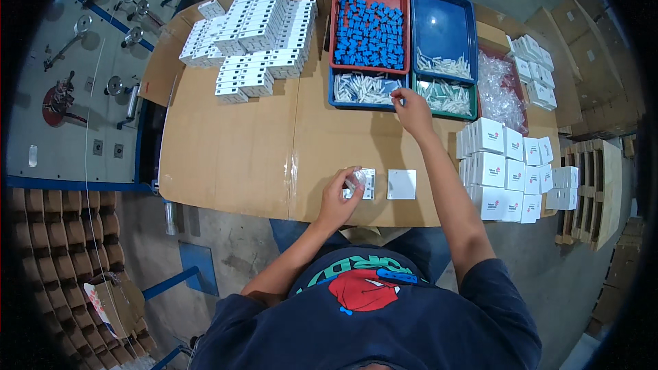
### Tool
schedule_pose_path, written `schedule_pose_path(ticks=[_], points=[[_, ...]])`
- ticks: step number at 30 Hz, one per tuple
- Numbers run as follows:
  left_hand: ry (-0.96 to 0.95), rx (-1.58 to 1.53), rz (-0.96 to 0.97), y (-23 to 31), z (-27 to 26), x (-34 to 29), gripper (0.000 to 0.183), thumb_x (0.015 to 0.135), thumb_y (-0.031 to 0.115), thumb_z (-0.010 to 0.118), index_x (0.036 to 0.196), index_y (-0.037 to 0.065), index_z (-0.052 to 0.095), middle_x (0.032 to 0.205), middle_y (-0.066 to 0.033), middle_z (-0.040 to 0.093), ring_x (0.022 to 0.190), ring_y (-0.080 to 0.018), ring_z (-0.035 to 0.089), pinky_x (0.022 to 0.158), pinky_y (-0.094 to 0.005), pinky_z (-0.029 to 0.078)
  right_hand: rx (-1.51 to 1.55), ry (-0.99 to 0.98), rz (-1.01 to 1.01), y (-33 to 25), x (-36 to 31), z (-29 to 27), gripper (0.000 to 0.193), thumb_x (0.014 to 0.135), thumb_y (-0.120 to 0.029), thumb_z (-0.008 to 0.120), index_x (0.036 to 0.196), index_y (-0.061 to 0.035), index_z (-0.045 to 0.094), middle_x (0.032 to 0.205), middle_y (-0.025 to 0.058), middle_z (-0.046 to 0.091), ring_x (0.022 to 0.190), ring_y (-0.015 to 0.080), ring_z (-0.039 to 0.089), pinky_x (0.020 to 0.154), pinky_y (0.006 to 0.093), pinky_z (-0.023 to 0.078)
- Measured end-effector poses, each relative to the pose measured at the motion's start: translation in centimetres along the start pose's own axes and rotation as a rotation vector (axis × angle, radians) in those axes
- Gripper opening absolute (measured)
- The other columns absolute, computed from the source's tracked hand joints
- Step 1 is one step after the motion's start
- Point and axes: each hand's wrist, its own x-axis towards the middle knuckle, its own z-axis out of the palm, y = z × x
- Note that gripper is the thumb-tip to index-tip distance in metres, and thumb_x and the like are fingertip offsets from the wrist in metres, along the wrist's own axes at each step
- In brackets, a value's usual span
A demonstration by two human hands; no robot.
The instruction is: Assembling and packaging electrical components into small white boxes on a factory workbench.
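My left hand (337,202) is closed around a small clear plastic bag (357,177) near the front edge of the cardboard-covered table. Just beside and partly under it lies a white box with dark markings (369,185). A flat white square piece (401,184) rests to its right. My right hand (413,112) reaches forward with fingers pinched at the right end of a blue tray of small white sticks (363,89). Whatever those fingertips hold is too small to make out. Next to this hand stands a green tray with similar white pieces (447,98).
Behind are a red tray of blue plugs (370,33) and a blue tray (444,17) with white pieces. Crumpled clear bags (499,89) fill a red bin. White boxes are stacked far left (257,34) and at right (504,168). A wooden pallet (591,192) stands beyond.
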Motion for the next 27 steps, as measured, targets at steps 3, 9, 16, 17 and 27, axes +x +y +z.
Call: schedule_pose_path(ticks=[3, 9, 16, 17, 27], points=[[0.012, -0.01, -0.014, -0.7, -0.3, -0.3, 0.039, 0.091, 0.008, 0.076, 0.128, 0.001, 0.066, 0.094, -0.0064, 0.065, 0.085, -0.0148, 0.062, 0.079, -0.0289, 0.051, -0.152, 0.036, -0.104, 0.6, 2.8, 2.1, 0.013, 0.091, -0.015, 0.067, 0.101, -0.0116, 0.074, 0.101, 0.0103, 0.071, 0.093, 0.0346, 0.069, 0.077, 0.0473, 0.056], [0.002, -0.066, -0.046, -0.2, -0.5, -0.1, 0.04, 0.091, 0.009, 0.078, 0.128, 0.0, 0.066, 0.093, -0.0057, 0.065, 0.089, -0.0137, 0.062, 0.083, -0.0291, 0.05, -0.335, -0.047, -0.121, 2.2, 4.4, 6.0, 0.011, 0.09, -0.017, 0.066, 0.093, -0.0107, 0.074, 0.099, 0.0143, 0.068, 0.09, 0.0375, 0.071, 0.075, 0.0515, 0.056], [0.034, -0.017, -0.026, -0.8, -0.8, -0.1, 0.04, 0.09, 0.009, 0.079, 0.128, 0.001, 0.066, 0.093, -0.0047, 0.065, 0.089, -0.0134, 0.061, 0.084, -0.029, 0.05, -0.398, -0.108, -0.123, 2.0, 4.4, 6.6, 0.014, 0.092, -0.019, 0.064, 0.093, -0.0066, 0.071, 0.101, 0.0151, 0.067, 0.089, 0.0396, 0.071, 0.075, 0.0535, 0.057], [0.023, -0.023, -0.031, -0.9, -0.7, 0.0, 0.041, 0.09, 0.01, 0.079, 0.128, 0.002, 0.066, 0.094, -0.005, 0.065, 0.09, -0.0136, 0.061, 0.084, -0.0293, 0.05, -0.42, -0.111, -0.141, 2.1, 4.4, 6.4, 0.015, 0.092, -0.019, 0.064, 0.096, -0.0066, 0.07, 0.101, 0.0151, 0.067, 0.089, 0.04, 0.07, 0.074, 0.0535, 0.057], [0.043, -0.091, -0.016, -0.2, -1.1, 0.9, 0.041, 0.091, 0.006, 0.077, 0.129, -0.001, 0.065, 0.106, -0.0061, 0.07, 0.098, -0.0122, 0.064, 0.091, -0.0275, 0.051, -0.026, -0.072, -0.018, -2.0, -0.7, 0.8, 0.016, 0.098, -0.02, 0.066, 0.098, -0.004, 0.063, 0.088, 0.0149, 0.072, 0.078, 0.0349, 0.07, 0.068, 0.0451, 0.055]])
